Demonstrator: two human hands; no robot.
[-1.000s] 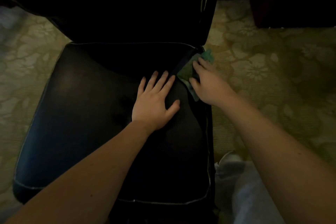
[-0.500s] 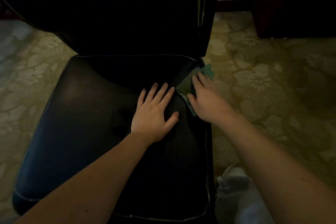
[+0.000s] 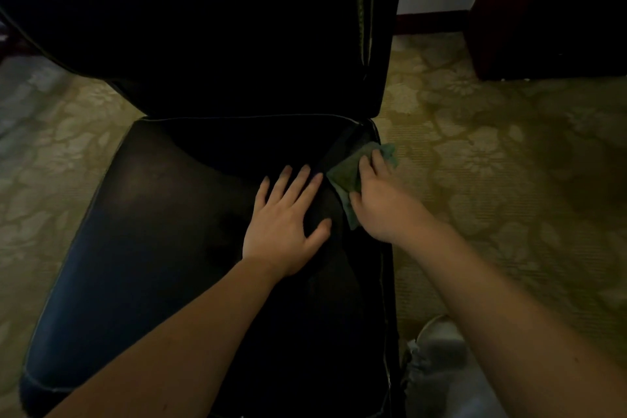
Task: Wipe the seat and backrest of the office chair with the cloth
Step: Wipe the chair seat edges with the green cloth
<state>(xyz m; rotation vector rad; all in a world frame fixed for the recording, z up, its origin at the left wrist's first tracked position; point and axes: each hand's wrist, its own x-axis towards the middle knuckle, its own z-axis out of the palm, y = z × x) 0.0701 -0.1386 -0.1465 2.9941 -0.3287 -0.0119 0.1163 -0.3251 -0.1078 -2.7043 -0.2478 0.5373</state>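
While the olive carpet (image 3: 492, 153) with its pale flower pattern spreads round everything, the black backrest (image 3: 220, 27) stands upright ahead of me, so deep in shadow that I can make out little but a stitched seam down its right side. Below it lies the seat (image 3: 152, 231), black and slightly glossy, edged with thin pale piping (image 3: 237, 117) and dully lit along its left side. A dark wooden cabinet (image 3: 549, 10) stands on the carpet at far right.

Both my bare forearms reach in from the bottom edge. My left hand (image 3: 285, 224) rests palm down on the seat right of centre, fingers straight and slightly spread, thumb out to the side, holding nothing. My right hand (image 3: 383, 204) is just beside it at the seat's rear right corner, lying on the cloth (image 3: 346, 173) and pressing it to the leather; in this dim light the fingers look laid flat over it rather than curled round it. The cloth is small, green and rumpled, with a paler teal edge showing past my fingertips and below my thumb, one corner hanging over the seat's right edge.

Near the bottom, right of the seat, sits a pale shoe (image 3: 437, 332).
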